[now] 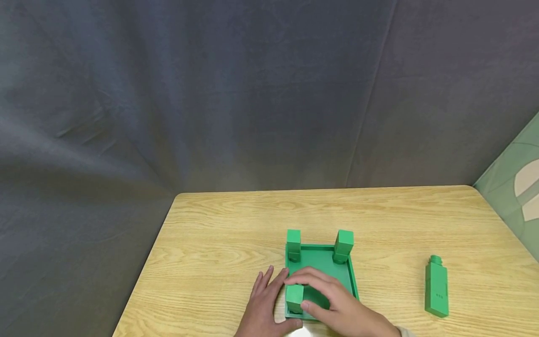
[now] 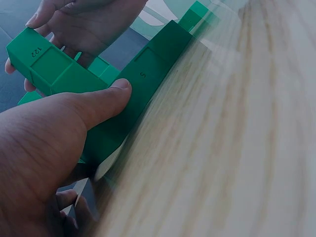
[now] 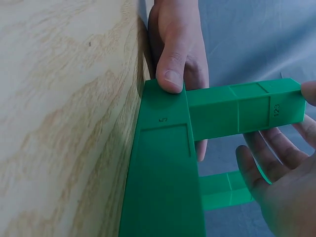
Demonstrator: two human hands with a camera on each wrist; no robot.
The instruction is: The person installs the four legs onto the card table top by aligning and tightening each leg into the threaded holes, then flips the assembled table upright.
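Note:
A shallow green square tray [image 1: 330, 260] lies on the table, with square green posts standing at several of its corners. My left hand [image 1: 266, 311] holds the tray's near left corner, its thumb against the front wall marked 5 and its fingers spread along the left side. At that corner stands the near left post [image 1: 294, 297]. My right hand [image 1: 334, 302] reaches over the tray and grips the top of this post between thumb and fingers. In the right wrist view the same post [image 3: 212, 116] juts out sideways from the tray wall [image 3: 163, 163].
At the tray's back stand a far left post [image 1: 294, 242] and a far right post [image 1: 344, 244]. A loose green post [image 1: 436, 289] with a round knobbed end lies on the wooden table [image 1: 202, 262] at right. Grey cloth [image 1: 252, 93] hangs behind the table.

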